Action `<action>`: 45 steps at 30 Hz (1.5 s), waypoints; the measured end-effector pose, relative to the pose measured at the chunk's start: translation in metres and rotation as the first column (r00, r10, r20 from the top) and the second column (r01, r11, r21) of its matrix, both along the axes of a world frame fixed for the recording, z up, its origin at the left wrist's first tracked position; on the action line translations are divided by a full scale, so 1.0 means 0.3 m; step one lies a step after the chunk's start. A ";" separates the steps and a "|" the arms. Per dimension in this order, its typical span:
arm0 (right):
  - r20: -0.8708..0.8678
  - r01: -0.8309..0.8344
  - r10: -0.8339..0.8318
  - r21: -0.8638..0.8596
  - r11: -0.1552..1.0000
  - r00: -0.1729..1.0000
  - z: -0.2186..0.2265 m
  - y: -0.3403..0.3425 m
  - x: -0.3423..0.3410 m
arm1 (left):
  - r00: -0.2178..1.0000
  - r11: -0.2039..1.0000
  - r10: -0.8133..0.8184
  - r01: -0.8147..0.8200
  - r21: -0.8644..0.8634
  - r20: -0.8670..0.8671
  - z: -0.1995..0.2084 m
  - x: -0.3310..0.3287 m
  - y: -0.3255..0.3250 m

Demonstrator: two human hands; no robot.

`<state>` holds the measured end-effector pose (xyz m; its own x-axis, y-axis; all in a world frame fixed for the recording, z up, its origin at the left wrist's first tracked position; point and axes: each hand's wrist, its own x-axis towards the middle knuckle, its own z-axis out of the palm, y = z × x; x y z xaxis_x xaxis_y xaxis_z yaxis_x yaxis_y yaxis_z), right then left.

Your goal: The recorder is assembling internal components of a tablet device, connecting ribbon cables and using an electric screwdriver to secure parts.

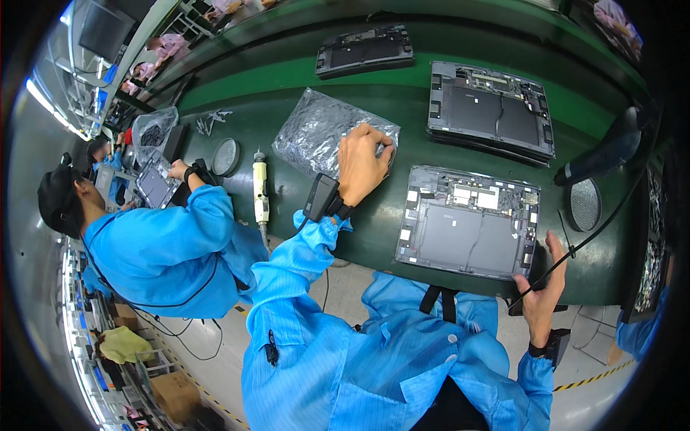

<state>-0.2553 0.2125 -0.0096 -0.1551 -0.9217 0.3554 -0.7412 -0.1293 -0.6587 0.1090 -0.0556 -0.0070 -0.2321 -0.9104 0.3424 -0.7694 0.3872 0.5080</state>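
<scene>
Both hands are busy at the green desk [374, 237]: the left hand [361, 167] reaches out and rests with bent fingers on a crinkly silver bag [316, 133], pinching its edge, while the right hand [544, 287] curls around the near corner of an open grey tablet [467, 221] lying flat in front of the person. More open tablets [491, 109] sit in a stack farther back on the right, and a pale electric screwdriver [260, 190] hangs just left of the bag. Another worker in a blue coat [172, 251] sits on the left.
</scene>
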 end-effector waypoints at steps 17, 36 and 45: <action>-0.006 -0.166 0.167 -0.163 0.973 0.986 0.093 -0.205 0.008 | 0.991 0.964 -0.049 0.081 -0.255 0.128 -0.005 0.027 -0.027; 0.084 -0.272 0.275 -0.042 0.961 0.958 0.120 -0.282 0.030 | 0.997 0.986 -0.066 0.061 -0.158 -0.028 0.006 -0.008 -0.044; 0.090 -0.339 0.348 -0.102 0.935 0.933 0.147 -0.334 0.070 | 0.993 1.000 -0.018 0.017 -0.004 -0.114 0.066 0.076 -0.054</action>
